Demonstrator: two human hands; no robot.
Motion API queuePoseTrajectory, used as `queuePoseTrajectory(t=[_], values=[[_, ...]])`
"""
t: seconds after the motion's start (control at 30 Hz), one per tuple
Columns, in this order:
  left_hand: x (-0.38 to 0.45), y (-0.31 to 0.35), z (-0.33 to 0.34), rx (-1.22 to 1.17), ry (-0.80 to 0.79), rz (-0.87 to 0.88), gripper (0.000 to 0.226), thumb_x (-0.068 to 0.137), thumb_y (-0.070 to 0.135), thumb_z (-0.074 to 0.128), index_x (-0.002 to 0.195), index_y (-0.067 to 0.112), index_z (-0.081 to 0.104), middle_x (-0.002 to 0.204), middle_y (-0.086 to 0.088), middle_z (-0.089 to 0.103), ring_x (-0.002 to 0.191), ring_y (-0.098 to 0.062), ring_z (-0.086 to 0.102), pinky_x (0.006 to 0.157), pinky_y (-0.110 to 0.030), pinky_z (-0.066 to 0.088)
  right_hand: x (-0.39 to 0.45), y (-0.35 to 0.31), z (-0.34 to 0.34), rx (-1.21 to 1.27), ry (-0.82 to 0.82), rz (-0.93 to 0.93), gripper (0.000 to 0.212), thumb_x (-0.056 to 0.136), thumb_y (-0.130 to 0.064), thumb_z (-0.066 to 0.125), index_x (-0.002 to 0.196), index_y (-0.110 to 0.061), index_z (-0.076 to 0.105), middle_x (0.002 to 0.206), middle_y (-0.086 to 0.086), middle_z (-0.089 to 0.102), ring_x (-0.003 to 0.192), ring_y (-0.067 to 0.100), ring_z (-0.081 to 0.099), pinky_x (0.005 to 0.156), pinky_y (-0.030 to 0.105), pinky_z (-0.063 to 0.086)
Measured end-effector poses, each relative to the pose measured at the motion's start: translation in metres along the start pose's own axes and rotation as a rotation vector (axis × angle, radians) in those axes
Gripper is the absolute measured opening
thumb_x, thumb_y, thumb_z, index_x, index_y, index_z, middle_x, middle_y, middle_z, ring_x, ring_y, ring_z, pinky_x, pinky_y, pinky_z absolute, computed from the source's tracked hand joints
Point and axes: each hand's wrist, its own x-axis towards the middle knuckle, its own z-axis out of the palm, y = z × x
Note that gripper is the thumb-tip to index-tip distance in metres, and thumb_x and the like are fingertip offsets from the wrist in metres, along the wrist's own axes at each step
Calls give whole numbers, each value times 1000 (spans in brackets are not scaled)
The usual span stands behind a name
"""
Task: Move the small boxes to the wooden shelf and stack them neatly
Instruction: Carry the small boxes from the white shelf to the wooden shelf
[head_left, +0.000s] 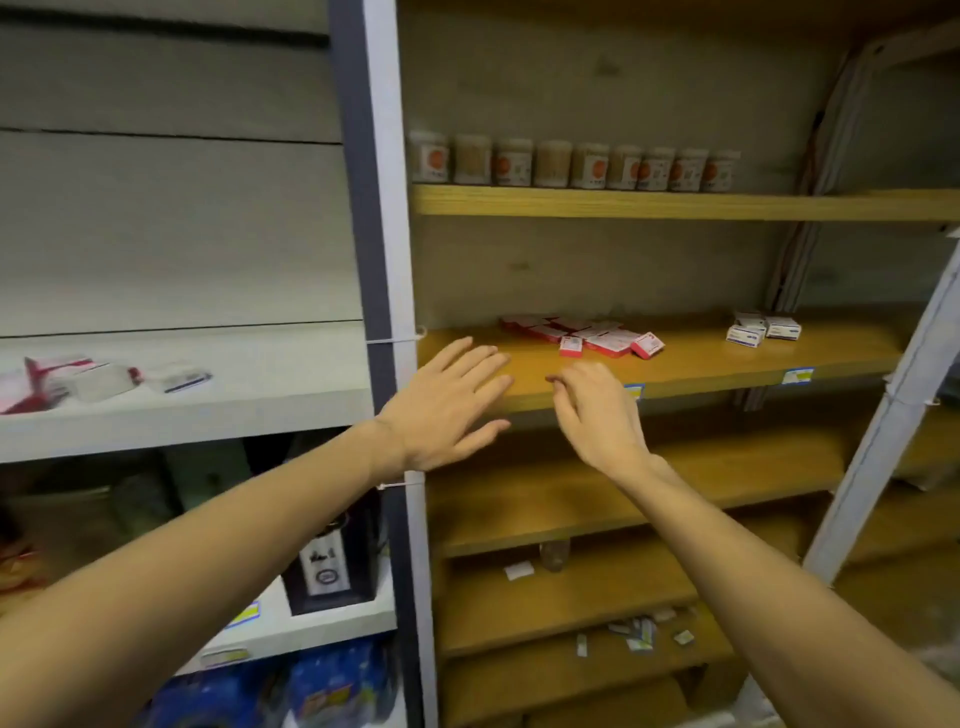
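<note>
Several small red and white boxes (587, 335) lie in a loose heap toward the back of the wooden shelf (727, 364). Both my hands hover over the shelf's front edge, short of the heap and touching none of the boxes. My left hand (447, 402) is spread flat with straight fingers and holds nothing. My right hand (597, 410) has its fingers loosely bent, pointing left, and is empty. Three small white and blue boxes (761, 328) sit further right on the same shelf.
A row of labelled jars (571, 163) stands on the wooden shelf above. A grey upright post (384, 260) divides this unit from a white shelf (208, 410) on the left with red and white packets (67, 382). Scraps of paper (634, 631) lie on lower wooden shelves.
</note>
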Motion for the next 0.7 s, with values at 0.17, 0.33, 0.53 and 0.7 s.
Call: queuePoseTrajectory(t=[0.17,0.33,0.53,0.7], values=[[-91,-50,-16,92,-9,48,56,104,48,35,142,12,52,155,-14,45,144,-30,39,123,-47,21,-19,-99,21,72,-78,-256,21,101,-25,53,109,-17,71,101,-3,69,94,10,58,78,31,55],[-169,-113,-17,115,-72,-141,60,104,49,34,152,13,42,163,-13,31,149,-29,32,125,-45,18,1,-178,51,189,-115,-385,33,103,-21,50,130,-12,65,126,3,68,119,18,59,97,33,52],[-242,-182,-5,127,-198,-471,72,103,61,13,160,19,25,167,-9,19,153,-25,21,126,-45,12,47,-264,110,376,-142,-394,38,102,-18,49,138,-10,60,137,5,62,126,21,57,103,41,50],[-292,-251,8,120,-256,-608,74,101,66,12,160,22,19,169,-7,13,150,-27,29,123,-42,21,101,-343,157,533,-257,-303,44,99,-27,54,143,-19,53,145,-3,53,132,17,49,106,39,44]])
